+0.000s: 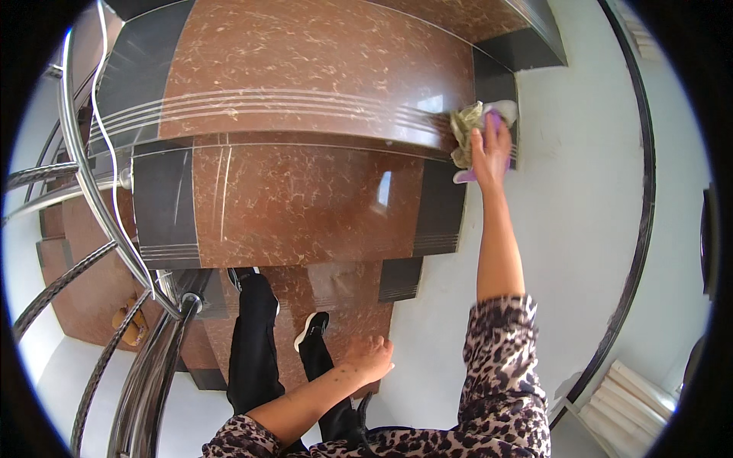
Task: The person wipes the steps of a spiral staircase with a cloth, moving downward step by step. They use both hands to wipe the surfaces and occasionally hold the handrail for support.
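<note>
Out ahead on the right, my right hand [491, 151] presses on a bunched cloth [467, 129] with purple, white and olive parts, at the black end of a stair tread beside the white wall. The brown marbled tread [309, 114] runs leftward from it, with pale grooved lines near its front edge. My left hand [368, 358] hangs low near my legs with its fingers curled and seems to hold nothing. Its palm side is hidden.
At the left a metal stair railing [86, 177] curves down with twisted bars, a white cable [109, 137] along it. The white wall [561, 229] rises on the right. My black shoes [314, 329] stand on lower steps. Rolled white material [627, 395] lies at the lower right.
</note>
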Available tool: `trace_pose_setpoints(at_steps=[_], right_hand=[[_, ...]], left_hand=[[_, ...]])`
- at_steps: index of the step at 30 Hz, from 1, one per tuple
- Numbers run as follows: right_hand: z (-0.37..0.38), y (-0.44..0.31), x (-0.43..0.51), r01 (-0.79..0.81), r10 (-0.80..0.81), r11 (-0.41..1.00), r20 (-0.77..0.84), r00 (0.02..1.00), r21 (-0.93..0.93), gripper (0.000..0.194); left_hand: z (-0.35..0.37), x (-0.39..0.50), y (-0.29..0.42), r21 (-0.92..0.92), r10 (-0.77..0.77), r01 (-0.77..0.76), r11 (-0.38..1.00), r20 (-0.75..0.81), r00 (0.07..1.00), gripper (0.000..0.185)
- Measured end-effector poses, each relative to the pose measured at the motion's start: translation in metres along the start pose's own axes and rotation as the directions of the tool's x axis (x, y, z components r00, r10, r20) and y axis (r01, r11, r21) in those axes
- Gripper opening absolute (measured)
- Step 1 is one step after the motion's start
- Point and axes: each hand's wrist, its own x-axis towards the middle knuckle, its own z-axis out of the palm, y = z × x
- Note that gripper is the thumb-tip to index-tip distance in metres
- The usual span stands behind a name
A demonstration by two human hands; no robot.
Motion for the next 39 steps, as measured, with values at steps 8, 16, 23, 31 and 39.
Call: trace_pose_setpoints(at_steps=[8, 16, 23, 31, 39], right_hand=[[0.07, -0.222, 0.033, 0.003, -0.025, 0.99, 0.153, 0.988, 0.144, 0.056], [0.098, -0.535, 0.025, 0.476, -0.541, 0.75, 0.012, 0.841, 0.46, 0.061], [0.091, -0.474, 0.023, 0.493, -0.612, 0.688, 0.061, 0.789, 0.533, 0.05], [0.08, -0.072, 0.067, 0.169, -0.17, 0.985, 0.049, 0.984, 0.022, 0.057], [0.119, -0.09, 0.126, -0.401, 0.421, 0.861, -0.006, 0.907, -0.313, 0.051]], left_hand=[[-0.042, -0.016, -0.018, -0.097, -0.008, 0.002, 0.995, -0.064, 0.998, 0.049], [-0.074, -0.017, -0.011, -0.063, -0.049, 0.041, 0.997, -0.134, 0.99, 0.048], [-0.058, -0.003, -0.019, -0.064, -0.079, 0.074, 0.995, -0.087, 0.993, 0.05], [-0.068, -0.006, -0.025, -0.085, -0.025, 0.015, 0.996, -0.126, 0.992, 0.049], [-0.083, -0.015, -0.039, -0.072, 0.01, -0.026, 0.997, -0.215, 0.977, 0.049]])
